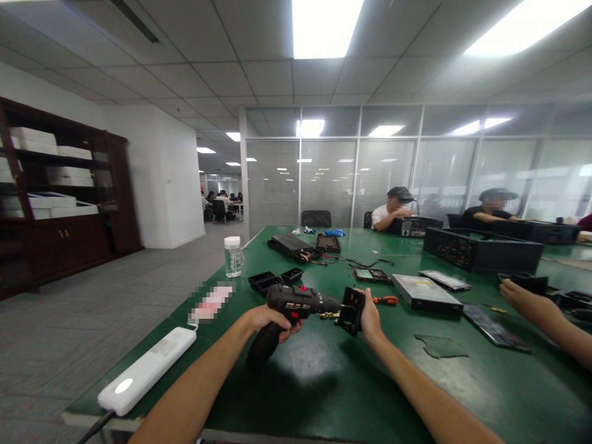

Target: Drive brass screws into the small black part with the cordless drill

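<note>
My left hand [272,322] is wrapped round the grip of a black cordless drill [293,300], which points to the right. The drill's bit meets the near face of a black plastic part [351,311]. That part stands upright above the table, with my right hand [370,314] closed on its right edge. Small brass-coloured pieces [328,315] lie behind the drill tip. An orange-handled screwdriver [386,300] rests just right of my right hand. Black plastic trays [266,282] sit behind the drill.
On the green table [296,401] are a white power strip [152,364], a clear bottle [234,258], a silver drive [426,292], a dark case [481,250] and cables. Another person's hand [531,305] is at the right. Two people sit across the table.
</note>
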Motion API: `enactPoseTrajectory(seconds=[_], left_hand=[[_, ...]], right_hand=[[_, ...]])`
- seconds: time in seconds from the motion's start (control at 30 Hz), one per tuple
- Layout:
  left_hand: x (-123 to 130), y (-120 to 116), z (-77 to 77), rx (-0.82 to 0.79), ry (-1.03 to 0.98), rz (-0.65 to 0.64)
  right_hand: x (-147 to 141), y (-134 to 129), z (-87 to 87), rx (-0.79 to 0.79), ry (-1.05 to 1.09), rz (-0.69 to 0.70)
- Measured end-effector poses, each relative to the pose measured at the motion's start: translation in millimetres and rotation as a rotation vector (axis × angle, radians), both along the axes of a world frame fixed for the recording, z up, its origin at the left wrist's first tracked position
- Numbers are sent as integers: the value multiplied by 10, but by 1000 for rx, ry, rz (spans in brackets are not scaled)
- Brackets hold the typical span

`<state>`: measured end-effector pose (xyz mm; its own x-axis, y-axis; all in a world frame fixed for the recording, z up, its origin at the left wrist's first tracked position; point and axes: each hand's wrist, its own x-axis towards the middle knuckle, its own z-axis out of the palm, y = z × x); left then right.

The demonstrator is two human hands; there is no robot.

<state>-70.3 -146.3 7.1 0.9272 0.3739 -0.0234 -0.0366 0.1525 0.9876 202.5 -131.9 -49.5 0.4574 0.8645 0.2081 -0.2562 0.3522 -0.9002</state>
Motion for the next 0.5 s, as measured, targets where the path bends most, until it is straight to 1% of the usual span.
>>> enactPoseTrajectory(seconds=[0.27,0.5], left_hand=[[3,-33,34,8,13,16],[-4,-20,1,-5,3,27]], right_hand=[[-23,-31,29,-1,16,12],[-26,-44,46,-2,-10,-1]])
